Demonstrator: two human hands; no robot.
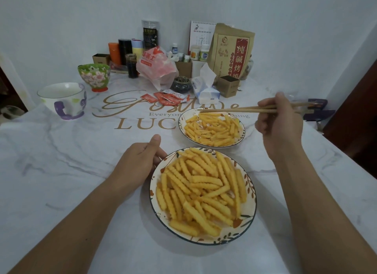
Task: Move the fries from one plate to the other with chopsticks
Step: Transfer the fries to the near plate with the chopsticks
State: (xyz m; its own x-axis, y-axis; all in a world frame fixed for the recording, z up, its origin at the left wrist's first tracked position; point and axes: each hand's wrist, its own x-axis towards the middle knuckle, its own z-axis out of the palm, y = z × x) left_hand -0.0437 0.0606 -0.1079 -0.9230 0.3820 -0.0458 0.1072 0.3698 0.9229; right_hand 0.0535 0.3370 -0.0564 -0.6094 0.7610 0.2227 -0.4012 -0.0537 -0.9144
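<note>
Two floral-rimmed plates sit on the marble-patterned table. The near plate [252, 189] holds a big heap of crinkle-cut fries [202, 190]. The far plate [181, 123] holds a flatter layer of fries [214, 131]. My left hand [138, 159] rests against the near plate's upper left rim, thumb pointing away from me. My right hand [279, 120] grips a pair of wooden chopsticks [234, 109] above the far plate. Their tips point left over the far rim, and no fry is between them.
A white mug [63, 100] and a green floral bowl [94, 75] stand at the left. Red sauce packets [167, 98], a tissue pack [206, 90], a small box [228, 86], a plastic bag, jars, bottles and a brown paper bag [232, 51] crowd the back.
</note>
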